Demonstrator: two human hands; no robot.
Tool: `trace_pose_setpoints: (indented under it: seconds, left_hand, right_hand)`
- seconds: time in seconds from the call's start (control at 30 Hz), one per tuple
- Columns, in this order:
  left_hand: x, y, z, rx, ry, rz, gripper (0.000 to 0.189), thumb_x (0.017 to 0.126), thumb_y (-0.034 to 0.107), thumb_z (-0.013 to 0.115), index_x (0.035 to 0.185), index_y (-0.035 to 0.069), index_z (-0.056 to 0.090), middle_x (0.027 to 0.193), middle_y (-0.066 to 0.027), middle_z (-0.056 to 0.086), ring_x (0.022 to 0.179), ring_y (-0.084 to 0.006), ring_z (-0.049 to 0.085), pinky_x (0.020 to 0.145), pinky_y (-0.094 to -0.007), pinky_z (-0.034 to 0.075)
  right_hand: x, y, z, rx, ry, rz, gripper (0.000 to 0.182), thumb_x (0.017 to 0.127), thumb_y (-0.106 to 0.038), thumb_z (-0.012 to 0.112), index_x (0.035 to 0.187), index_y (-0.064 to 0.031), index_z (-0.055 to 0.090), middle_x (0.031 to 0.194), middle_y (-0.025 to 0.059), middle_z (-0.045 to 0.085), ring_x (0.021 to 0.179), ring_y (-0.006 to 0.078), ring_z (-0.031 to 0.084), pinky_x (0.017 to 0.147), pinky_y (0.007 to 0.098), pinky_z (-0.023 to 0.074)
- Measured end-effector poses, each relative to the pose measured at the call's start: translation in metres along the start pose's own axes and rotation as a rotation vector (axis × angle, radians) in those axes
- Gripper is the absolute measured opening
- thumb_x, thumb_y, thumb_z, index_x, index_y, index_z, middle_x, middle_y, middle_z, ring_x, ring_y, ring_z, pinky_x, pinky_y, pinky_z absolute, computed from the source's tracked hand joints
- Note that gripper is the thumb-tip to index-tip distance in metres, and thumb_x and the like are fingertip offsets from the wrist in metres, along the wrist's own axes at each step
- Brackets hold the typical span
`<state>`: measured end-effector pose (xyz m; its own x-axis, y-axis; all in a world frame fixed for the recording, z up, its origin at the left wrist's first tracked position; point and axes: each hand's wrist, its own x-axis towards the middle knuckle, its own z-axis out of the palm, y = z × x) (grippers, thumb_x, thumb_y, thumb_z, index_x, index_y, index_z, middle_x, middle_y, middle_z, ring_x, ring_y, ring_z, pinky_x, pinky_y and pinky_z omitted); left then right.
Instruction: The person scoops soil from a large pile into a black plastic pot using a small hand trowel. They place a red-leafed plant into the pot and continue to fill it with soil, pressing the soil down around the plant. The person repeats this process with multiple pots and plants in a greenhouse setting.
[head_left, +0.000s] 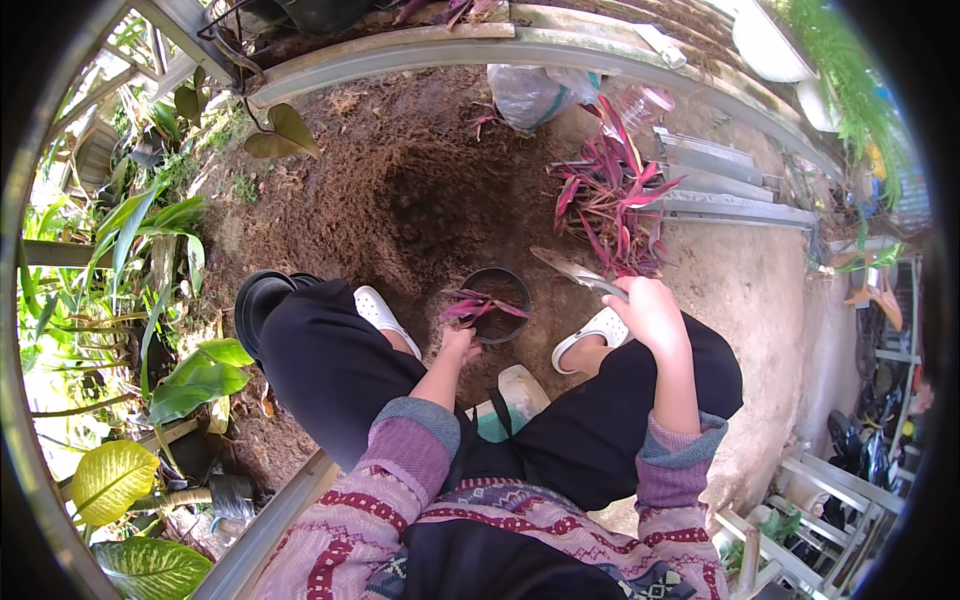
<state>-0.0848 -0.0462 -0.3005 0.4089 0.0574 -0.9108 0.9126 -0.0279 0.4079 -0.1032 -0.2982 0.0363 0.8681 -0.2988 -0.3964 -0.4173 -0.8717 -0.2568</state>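
Observation:
My left hand (460, 345) holds a pink-purple leafy plant cutting (480, 306) by its lower end, at the left rim of a round black plant pot (527, 289). The cutting's leaves lie over the pot, which has dark soil inside. In my right hand (649, 309) is the handle of a garden trowel (562, 265), its soil-stained blade pointing up and left, to the right of the pot. Beyond the blade lies a heap of pink-purple leafy cuttings (611, 195) on the ground.
Loose brown soil (442, 195) is heaped beyond the pot. Past it sit a clear plastic bag (536, 94) and a clear plastic container (649, 105). Metal channels (739, 202) lie at right. A pale container (525, 390) stands between my feet; black pots (259, 307) are beside my left knee.

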Motion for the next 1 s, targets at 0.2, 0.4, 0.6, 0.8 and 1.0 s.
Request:
trace_pose_setpoints:
  seconds: [0.2,0.4,0.6,0.8,1.0]
  left_hand:
    - [0.011,-0.009,0.003,-0.034,-0.194,-0.059,0.032,0.081,0.002,0.057,0.111,0.002,0.044,0.109,-0.0147,0.05,0.097,-0.0294,0.057,0.074,-0.0494,0.054]
    - [0.004,0.004,-0.006,0.041,-0.127,0.004,0.029,0.08,0.002,0.058,0.106,-0.002,0.045,0.097,-0.0169,0.052,0.084,-0.0285,0.06,0.062,-0.0412,0.058]
    - [-0.011,0.001,-0.008,0.041,-0.193,0.081,0.023,0.077,-0.005,0.053,0.1,-0.006,0.049,0.092,-0.0168,0.053,0.076,-0.0302,0.062,0.061,-0.0394,0.059]
    - [-0.001,0.014,-0.005,-0.005,-0.098,0.086,0.026,0.076,-0.005,0.052,0.101,-0.01,0.049,0.097,-0.02,0.054,0.079,-0.0306,0.063,0.06,-0.0372,0.059]
    - [0.005,0.003,0.001,0.105,-0.06,0.038,0.024,0.079,-0.003,0.049,0.101,-0.012,0.047,0.09,-0.0203,0.059,0.07,-0.0318,0.065,0.056,-0.0365,0.059]
  right_hand:
    - [0.0,-0.004,-0.001,-0.023,-0.028,0.01,0.02,0.078,-0.025,0.062,0.084,-0.006,0.066,0.073,0.0159,0.063,0.074,0.0324,0.062,0.07,0.042,0.0475]
    - [0.003,-0.003,0.001,-0.044,-0.031,-0.007,0.021,0.077,-0.026,0.063,0.083,-0.006,0.066,0.072,0.0159,0.063,0.074,0.0323,0.062,0.07,0.0423,0.0475]
    - [0.001,0.007,0.008,-0.041,-0.023,0.008,0.021,0.077,-0.026,0.063,0.084,-0.0059,0.066,0.073,0.0166,0.063,0.076,0.0324,0.062,0.071,0.0421,0.0475]
    - [0.004,0.002,0.006,-0.041,-0.053,0.023,0.022,0.078,-0.025,0.062,0.088,-0.0058,0.067,0.074,0.0178,0.063,0.075,0.0325,0.062,0.071,0.0411,0.0473]
    - [-0.001,0.002,0.004,-0.031,-0.045,0.027,0.021,0.078,-0.025,0.062,0.086,-0.0058,0.066,0.073,0.0169,0.063,0.075,0.0325,0.062,0.071,0.0415,0.0472]
